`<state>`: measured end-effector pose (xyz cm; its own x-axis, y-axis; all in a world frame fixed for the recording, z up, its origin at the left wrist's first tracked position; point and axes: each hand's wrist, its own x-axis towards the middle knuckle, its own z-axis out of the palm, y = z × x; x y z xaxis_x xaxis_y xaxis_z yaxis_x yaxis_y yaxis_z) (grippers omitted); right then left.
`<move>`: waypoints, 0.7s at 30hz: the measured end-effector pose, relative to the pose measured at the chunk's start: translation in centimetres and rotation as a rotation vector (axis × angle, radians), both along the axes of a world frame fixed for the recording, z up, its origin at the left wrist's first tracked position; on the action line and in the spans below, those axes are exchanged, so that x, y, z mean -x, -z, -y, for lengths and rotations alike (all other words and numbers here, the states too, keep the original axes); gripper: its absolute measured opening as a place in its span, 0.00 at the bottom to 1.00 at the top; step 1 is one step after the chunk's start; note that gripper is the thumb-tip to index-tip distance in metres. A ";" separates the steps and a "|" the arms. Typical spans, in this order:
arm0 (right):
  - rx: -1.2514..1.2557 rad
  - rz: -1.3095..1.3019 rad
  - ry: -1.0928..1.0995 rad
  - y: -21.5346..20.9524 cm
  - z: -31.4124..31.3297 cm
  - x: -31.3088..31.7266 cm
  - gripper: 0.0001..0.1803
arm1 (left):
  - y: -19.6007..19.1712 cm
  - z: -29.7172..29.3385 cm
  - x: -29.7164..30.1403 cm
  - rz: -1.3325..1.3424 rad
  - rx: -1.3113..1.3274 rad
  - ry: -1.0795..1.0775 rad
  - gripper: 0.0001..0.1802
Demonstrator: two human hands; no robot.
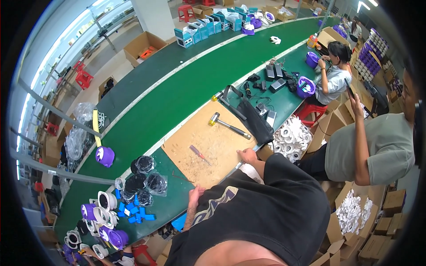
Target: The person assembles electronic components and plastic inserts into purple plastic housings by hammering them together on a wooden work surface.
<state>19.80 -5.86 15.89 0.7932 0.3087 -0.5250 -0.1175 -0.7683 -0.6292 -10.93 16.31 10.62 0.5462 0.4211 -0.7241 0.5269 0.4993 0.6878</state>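
A tan board, strewn with small debris, lies on the green table in front of me. My left hand is at its near left corner, fingers curled at the edge. At the near edge further right, my right hand is closed over the board's rim. On the board lie a screwdriver with a reddish handle and, further back, a hammer with yellow on its head and a dark handle. Neither tool is touched by my hands.
Left of the board are plastic-wrapped black round parts, blue blocks and purple-and-white housings. To the right lie a black pouch, black adapters and a box of white parts. Two people are on the right; a green conveyor runs behind.
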 end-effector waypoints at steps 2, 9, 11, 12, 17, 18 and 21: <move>-0.003 -0.012 0.001 0.0 0.0 0.1 0.29 | -0.2 0.0 0.0 0.008 0.004 -0.006 0.23; 0.020 -0.044 0.018 -0.2 0.0 0.3 0.28 | -1.1 0.3 0.0 -0.001 0.021 -0.003 0.23; 0.015 -0.048 0.017 -0.1 0.1 0.3 0.28 | -1.5 0.5 0.1 -0.005 0.026 -0.012 0.23; 0.016 -0.021 0.003 -0.1 0.1 0.1 0.28 | -1.6 0.5 -0.1 0.021 0.016 -0.003 0.23; 0.005 -0.002 -0.005 0.3 0.0 0.1 0.29 | -1.4 0.5 -0.1 0.012 0.013 -0.017 0.23; 0.002 -0.007 -0.004 0.3 0.0 0.0 0.29 | -1.3 0.5 -0.1 0.015 0.004 -0.014 0.23; 0.003 0.008 -0.015 0.5 -0.1 -0.1 0.29 | -0.9 0.2 -0.2 0.025 0.011 -0.010 0.23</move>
<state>19.92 -5.81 15.40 0.7928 0.3194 -0.5191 -0.1004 -0.7717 -0.6280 -10.74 16.09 11.55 0.5602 0.4188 -0.7146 0.5044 0.5118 0.6954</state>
